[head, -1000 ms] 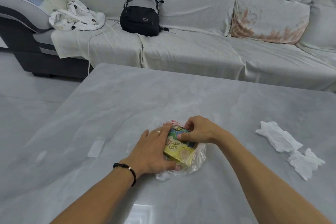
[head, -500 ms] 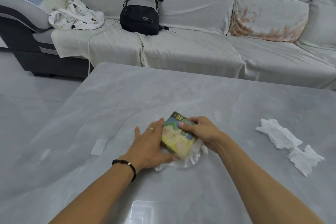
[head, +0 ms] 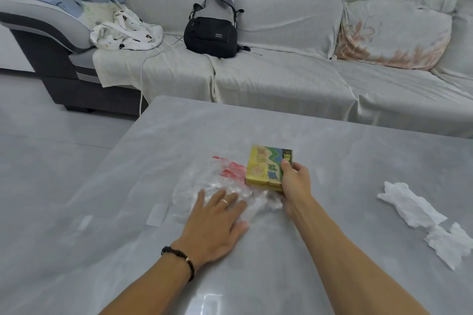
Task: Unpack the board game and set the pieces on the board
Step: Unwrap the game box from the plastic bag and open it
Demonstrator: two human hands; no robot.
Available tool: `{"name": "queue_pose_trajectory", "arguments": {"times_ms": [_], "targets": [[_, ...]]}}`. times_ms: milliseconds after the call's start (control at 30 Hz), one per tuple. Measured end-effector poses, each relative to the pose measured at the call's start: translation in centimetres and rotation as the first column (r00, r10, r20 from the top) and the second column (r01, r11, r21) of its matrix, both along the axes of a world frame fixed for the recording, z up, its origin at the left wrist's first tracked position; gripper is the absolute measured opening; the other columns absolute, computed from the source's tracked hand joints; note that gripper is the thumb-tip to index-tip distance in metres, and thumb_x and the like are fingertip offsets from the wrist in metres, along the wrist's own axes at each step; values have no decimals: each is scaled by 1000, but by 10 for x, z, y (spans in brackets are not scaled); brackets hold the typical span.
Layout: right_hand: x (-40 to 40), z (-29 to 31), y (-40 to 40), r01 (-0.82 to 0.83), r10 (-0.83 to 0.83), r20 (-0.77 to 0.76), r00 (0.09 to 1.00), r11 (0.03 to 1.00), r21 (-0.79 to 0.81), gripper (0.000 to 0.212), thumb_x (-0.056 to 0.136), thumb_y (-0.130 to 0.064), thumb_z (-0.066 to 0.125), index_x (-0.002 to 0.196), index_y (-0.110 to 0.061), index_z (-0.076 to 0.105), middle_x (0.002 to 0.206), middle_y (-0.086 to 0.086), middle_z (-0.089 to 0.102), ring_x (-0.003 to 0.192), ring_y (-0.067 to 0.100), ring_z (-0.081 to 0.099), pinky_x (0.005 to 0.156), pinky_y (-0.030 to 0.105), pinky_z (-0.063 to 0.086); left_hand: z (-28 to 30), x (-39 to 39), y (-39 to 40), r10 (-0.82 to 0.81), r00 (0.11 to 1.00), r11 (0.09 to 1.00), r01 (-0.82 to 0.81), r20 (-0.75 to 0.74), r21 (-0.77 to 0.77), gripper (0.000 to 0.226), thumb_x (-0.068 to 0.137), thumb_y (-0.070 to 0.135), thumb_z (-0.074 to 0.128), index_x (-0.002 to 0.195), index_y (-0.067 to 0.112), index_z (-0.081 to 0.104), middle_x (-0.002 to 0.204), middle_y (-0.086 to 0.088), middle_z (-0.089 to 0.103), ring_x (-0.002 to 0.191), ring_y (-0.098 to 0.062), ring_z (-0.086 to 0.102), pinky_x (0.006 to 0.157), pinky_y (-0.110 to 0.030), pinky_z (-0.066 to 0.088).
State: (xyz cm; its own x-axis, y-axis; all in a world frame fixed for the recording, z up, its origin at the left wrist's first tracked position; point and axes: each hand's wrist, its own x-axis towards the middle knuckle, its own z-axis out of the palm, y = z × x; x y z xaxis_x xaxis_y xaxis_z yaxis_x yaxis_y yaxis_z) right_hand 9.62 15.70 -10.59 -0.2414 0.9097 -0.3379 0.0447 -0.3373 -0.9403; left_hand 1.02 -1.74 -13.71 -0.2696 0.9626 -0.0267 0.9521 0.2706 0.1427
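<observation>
A small yellow and green game box rests on the grey table, out of its wrapping. My right hand grips the box by its right side. A crumpled clear plastic bag with red print lies just left of the box. My left hand lies flat on the near part of that bag, fingers spread, pressing it down. No board or pieces are visible.
Two crumpled white tissues lie on the table at the right. A pale strip of tape sticks to the table left of the bag. Behind the table stands a covered sofa with a black backpack and a white tote.
My right hand has pulled the box out of the plastic bag and moved it right and away. My left hand went from holding the box to pressing the bag flat.
</observation>
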Motion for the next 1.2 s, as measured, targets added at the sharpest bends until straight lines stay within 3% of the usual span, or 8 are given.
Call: {"name": "queue_pose_trajectory", "arguments": {"times_ms": [100,300,467,667,800,900,1033,1200], "targets": [[0,5,6,52,-53,22,998,998,41,29,98,-26,51,125,-16,46,91,0,67,70,15,67,75,38,58,-7,-26,8,127,990,992,-127,-68,12,61,93,47,0,150,33,14,159,5,18,147,-21,9,116,-54,7],[4,1,2,-70,65,124,990,997,33,18,96,-24,53,105,-12,64,88,6,72,75,22,70,81,47,58,0,-56,33,305,952,951,-303,-28,62,54,98,41,30,147,22,23,156,-2,23,146,-27,9,116,-54,7],[26,-8,-11,-248,206,349,914,965,82,28,92,-26,57,114,-10,61,100,7,71,81,18,70,71,31,56,4,-26,9,59,968,935,-140,245,326,75,90,63,18,149,18,24,158,1,19,147,-14,4,120,-36,1],[50,8,-24,-567,420,606,676,821,64,31,88,-39,64,107,-15,62,100,6,70,85,18,68,70,32,56,-1,6,-9,5,966,988,-46,259,150,117,68,81,51,152,23,-6,160,3,-2,146,-9,-6,119,-34,-8],[61,23,-31,-779,288,874,391,610,147,46,85,-40,67,124,-19,59,122,3,58,111,19,58,92,31,47,-3,10,-13,5,956,985,-55,293,164,117,71,75,58,152,21,-6,160,5,4,145,-8,4,118,-27,-5],[63,37,-43,-866,355,831,428,425,264,66,80,-33,69,141,-26,43,147,-3,35,135,16,35,104,25,32,-6,9,-14,-5,960,984,-46,279,173,116,71,78,54,151,21,-9,160,7,2,145,-6,5,118,-26,-5],[66,37,-52,-997,208,976,57,62,45,98,71,-48,75,151,-28,22,159,-4,15,146,18,10,116,32,16,-9,5,-15,-31,951,982,-28,307,184,118,71,74,58,151,23,-12,160,9,1,145,-5,4,119,-27,0],[65,35,-52,-996,142,986,86,38,81,87,75,-43,76,147,-25,31,154,1,28,141,19,26,112,31,27,-12,6,-20,-15,937,958,-87,349,275,103,72,66,65,151,31,9,159,11,9,141,-11,23,113,-26,27]]}}
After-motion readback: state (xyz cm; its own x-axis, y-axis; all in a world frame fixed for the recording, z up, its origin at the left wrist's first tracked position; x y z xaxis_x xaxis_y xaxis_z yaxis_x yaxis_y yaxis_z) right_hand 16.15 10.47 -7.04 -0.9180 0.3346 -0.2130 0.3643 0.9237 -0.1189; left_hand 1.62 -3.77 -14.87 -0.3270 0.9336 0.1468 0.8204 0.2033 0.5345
